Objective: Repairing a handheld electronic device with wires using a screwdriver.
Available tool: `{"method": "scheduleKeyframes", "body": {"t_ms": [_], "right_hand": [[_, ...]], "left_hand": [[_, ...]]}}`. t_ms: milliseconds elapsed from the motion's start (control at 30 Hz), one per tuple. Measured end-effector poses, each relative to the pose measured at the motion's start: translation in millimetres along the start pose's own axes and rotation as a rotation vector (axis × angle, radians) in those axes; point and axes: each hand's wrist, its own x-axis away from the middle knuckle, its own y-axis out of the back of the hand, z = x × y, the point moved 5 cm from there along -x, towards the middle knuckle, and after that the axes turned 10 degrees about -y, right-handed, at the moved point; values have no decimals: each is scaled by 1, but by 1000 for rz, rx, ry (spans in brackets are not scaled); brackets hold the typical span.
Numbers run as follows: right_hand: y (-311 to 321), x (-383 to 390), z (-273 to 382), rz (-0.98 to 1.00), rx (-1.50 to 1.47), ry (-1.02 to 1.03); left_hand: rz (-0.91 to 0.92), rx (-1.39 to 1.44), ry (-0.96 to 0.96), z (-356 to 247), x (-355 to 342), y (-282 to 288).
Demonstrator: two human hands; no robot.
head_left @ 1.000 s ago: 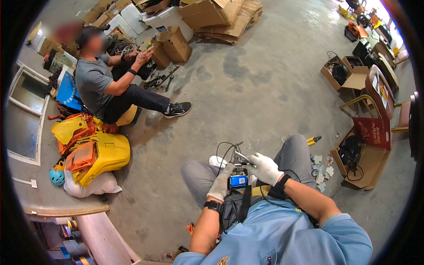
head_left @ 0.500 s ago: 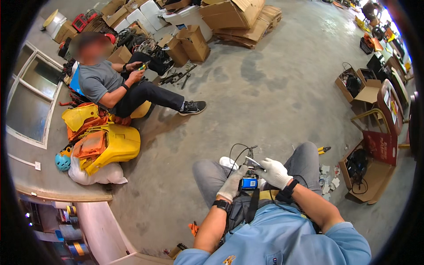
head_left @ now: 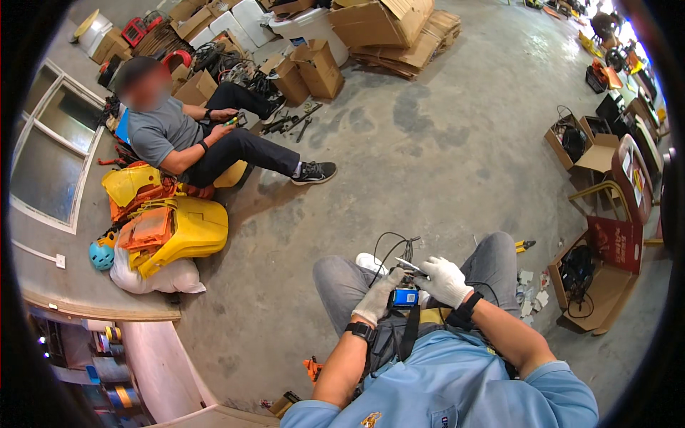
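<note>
In white work gloves, both my hands meet above my lap. My left hand (head_left: 374, 299) is closed around the side of a small dark device with a blue face (head_left: 404, 297) and a printed square code on it. A slim, pale, pen-like tool (head_left: 409, 265) lies in the closed fingers of my right hand (head_left: 446, 282), angled across the top of the device. Its exact kind is too small to make out. Thin black cable (head_left: 383, 242) loops out beyond my left fingers. The contact between tool and device is partly hidden by my fingers.
Yellow-handled pliers (head_left: 525, 246) and white scraps (head_left: 529, 294) lie on the floor to my right, beside an open carton (head_left: 606, 303) with black cables. A seated person (head_left: 168, 132) holds a small object at the left, behind yellow plastic shells (head_left: 193, 232). Cardboard boxes (head_left: 317, 68) stand farther off.
The whole view has shifted slightly. My hands keep their hold on the device and the tool, with only a small movement of the right fingers. The seated person's hands have moved a little.
</note>
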Motion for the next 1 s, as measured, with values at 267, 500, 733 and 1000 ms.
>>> {"method": "scheduleKeyframes", "body": {"t_ms": [267, 500, 733, 1000], "right_hand": [[2, -2, -1, 21, -53, -62], [13, -9, -3, 143, -245, -171], [2, -9, -22, 194, -297, -249], [5, -6, -21, 127, -326, -261]], "left_hand": [[-39, 19, -3, -4, 3, -7], [30, 31, -38, -7, 1, -11], [45, 139, -27, -2, 0, -11], [27, 118, -13, -3, 1, -9]]}}
